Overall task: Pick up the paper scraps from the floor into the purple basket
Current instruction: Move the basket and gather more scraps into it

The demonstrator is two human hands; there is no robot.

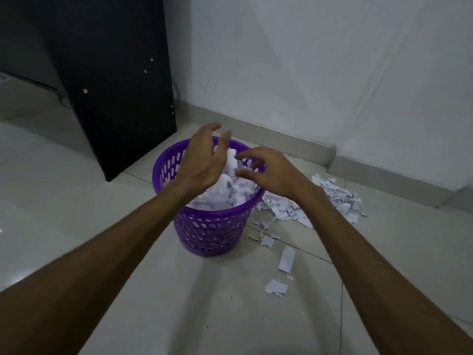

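Both hands are hovering over the purple basket, left hand and right hand with fingers spread and loosely bent, gripping nothing, while scraps are dropping onto the paper heaped inside. The remaining paper scraps are lying on the floor just right of the basket, with loose pieces nearer the person. The paper is judged light, limp and prone to scattering; scooping from beneath the pile's edges appears soundest. The skirting behind is limiting reach, while open floor is lying in front.
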